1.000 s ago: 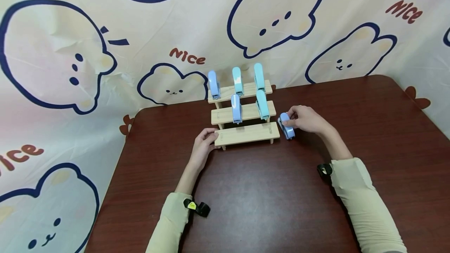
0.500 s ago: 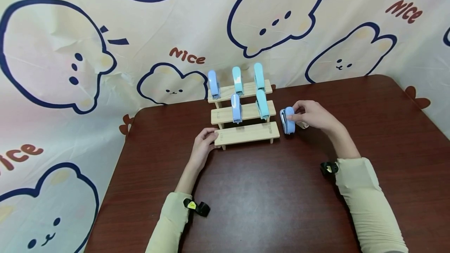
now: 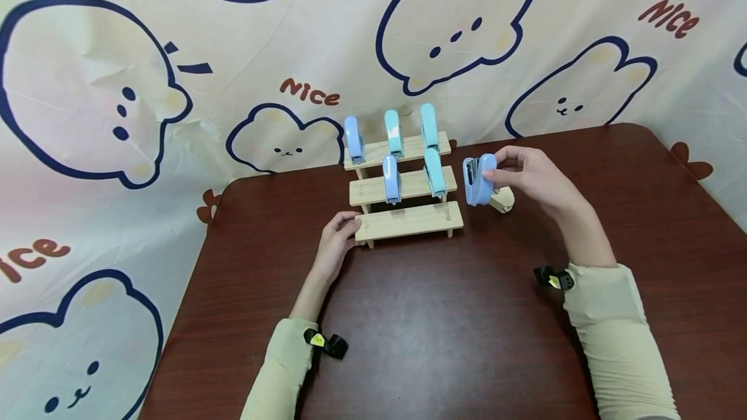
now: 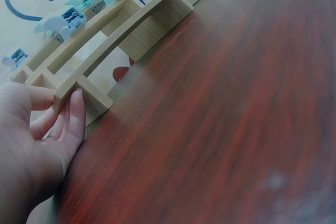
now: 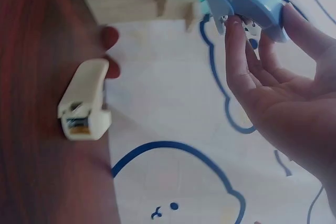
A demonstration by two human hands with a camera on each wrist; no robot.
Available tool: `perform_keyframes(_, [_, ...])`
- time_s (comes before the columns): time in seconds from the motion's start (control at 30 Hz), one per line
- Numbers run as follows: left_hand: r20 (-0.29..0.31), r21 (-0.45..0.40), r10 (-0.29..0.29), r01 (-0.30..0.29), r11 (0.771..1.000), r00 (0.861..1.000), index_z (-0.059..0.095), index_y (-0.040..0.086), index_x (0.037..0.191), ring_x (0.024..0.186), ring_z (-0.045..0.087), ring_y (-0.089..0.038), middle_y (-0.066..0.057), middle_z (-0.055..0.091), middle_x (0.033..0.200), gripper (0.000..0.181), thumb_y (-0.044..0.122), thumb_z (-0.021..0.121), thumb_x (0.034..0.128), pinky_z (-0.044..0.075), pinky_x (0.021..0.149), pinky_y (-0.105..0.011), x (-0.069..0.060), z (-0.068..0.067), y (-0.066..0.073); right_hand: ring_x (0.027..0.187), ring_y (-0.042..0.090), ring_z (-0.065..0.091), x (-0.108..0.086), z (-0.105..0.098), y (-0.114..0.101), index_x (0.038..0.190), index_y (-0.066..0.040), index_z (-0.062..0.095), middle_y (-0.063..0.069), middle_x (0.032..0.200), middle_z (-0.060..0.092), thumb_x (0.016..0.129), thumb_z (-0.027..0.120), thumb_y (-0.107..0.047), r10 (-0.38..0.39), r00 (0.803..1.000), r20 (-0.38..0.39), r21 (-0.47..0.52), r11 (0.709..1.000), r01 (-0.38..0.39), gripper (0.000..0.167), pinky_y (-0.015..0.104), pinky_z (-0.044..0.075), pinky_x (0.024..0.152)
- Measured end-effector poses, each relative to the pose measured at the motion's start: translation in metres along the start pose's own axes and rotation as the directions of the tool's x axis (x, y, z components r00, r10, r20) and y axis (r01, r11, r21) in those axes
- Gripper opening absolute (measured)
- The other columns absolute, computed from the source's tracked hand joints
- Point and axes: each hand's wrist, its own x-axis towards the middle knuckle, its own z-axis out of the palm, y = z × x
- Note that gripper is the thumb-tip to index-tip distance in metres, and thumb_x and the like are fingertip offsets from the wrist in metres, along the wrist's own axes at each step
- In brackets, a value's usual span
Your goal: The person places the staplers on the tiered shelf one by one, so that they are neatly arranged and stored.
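Note:
A three-tier wooden rack (image 3: 408,222) stands on the table. Its lowest left end is pinched by my left hand (image 3: 336,242), thumb above and fingers beneath in the left wrist view. My right hand (image 3: 533,177) holds a blue stapler (image 3: 480,180) off the table, just right of the rack, between thumb and fingers. On the top tier sit a blue stapler (image 3: 353,140) and two light-teal ones (image 3: 393,133). The middle tier bears a blue stapler (image 3: 391,179) and a teal stapler (image 3: 434,172). No stapler lies on the lowest tier.
A cream stapler (image 5: 86,98) lies on the table beneath my right hand, right of the rack. The dark wooden table (image 3: 408,329) reaches back to a printed cloth (image 3: 251,37) hanging behind the rack.
The right hand has lifted the blue stapler up from beside the rack and tilted it upright. The cream stapler behind it has come into sight. The left hand has stayed in place.

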Motion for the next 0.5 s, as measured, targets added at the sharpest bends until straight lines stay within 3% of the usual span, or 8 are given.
perform_keyframes(0.3, [-0.002,0.001,-0.004,0.004,1.0,1.0,0.059,-0.004,0.124,0.086,0.063,-0.015,-0.006,0.063,0.108,0.023,0.007,0.06,0.1035,0.054,0.07,-0.026,-0.0006,-0.0001,0.0007,0.091,0.018,0.059,-0.0081,0.0004,-0.0105,0.113,0.0,0.062,-0.003,0.097,0.066,0.1,0.069,-0.014,-0.071,0.996,-0.047,0.113,0.991,0.076,0.021,0.022,0.05,0.081])
perform_keyframes(0.4, [-0.002,0.001,-0.001,0.001,1.0,1.0,0.059,-0.004,0.123,0.086,0.063,-0.015,-0.006,0.064,0.107,0.023,0.008,0.06,0.1035,0.055,0.07,-0.026,-0.0005,-0.0002,0.0003,0.09,0.016,0.064,-0.008,0.0025,-0.0108,0.109,-0.002,0.063,0.003,0.1,0.066,0.1,0.068,-0.007,-0.108,0.993,-0.042,0.281,0.953,0.115,0.011,0.02,0.056,0.084])
perform_keyframes(0.5, [-0.002,-0.002,0.001,-0.001,1.0,1.0,0.059,-0.004,0.122,0.086,0.063,-0.015,-0.006,0.064,0.107,0.022,0.008,0.06,0.1033,0.055,0.07,-0.026,0.0001,0.0,-0.0002,0.087,0.018,0.069,-0.0076,0.0055,-0.0116,0.107,-0.003,0.065,0.009,0.103,0.065,0.1,0.065,-0.001,-0.144,0.989,-0.038,0.46,0.876,0.145,0.007,0.027,0.061,0.081])
